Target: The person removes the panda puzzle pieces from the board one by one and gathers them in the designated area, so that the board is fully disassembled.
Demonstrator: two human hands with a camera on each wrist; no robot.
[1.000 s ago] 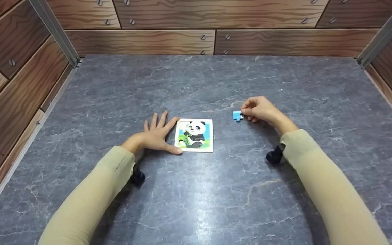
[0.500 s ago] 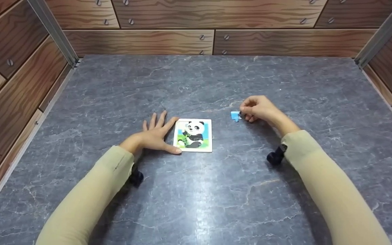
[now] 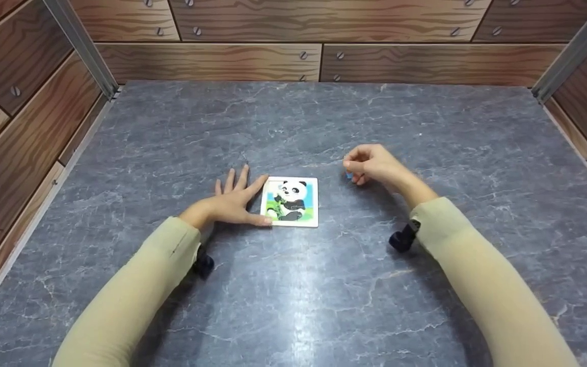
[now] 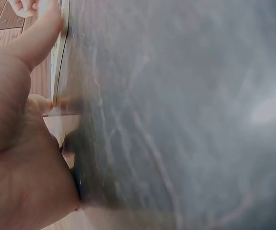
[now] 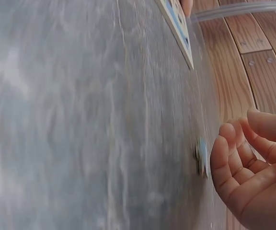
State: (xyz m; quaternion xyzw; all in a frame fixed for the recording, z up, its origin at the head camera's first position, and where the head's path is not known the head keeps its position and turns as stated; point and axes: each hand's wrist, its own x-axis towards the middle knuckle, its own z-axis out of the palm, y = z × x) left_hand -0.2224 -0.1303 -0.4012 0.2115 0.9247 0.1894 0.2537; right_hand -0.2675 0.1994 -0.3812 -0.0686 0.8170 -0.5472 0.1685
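Note:
A small square panda puzzle in a white frame (image 3: pixel 315 203) lies flat on the table. My left hand (image 3: pixel 230 205) rests at its left side, fingers spread, with index fingertip and thumb at the frame's left corners. Right of the puzzle, my right hand (image 3: pixel 375 164) hovers over a blue puzzle piece (image 3: pixel 349 175), which it mostly hides in the head view. In the right wrist view the puzzle piece (image 5: pixel 202 155) lies on the table close to the loosely curled fingers (image 5: pixel 220 160). I see nothing held in them. The left wrist view shows the palm and thumb (image 4: pixel 37 40).
A grey marbled tabletop (image 3: pixel 293 285) spreads around both hands. Wood-patterned panels (image 3: pixel 222 62) stand along its back and sides, with metal posts (image 3: pixel 82 46) at the far corners. A black wrist camera (image 3: pixel 402 241) hangs under the right sleeve.
My right hand has moved left over the blue puzzle piece and now covers most of it. My left hand and the framed puzzle have stayed in place.

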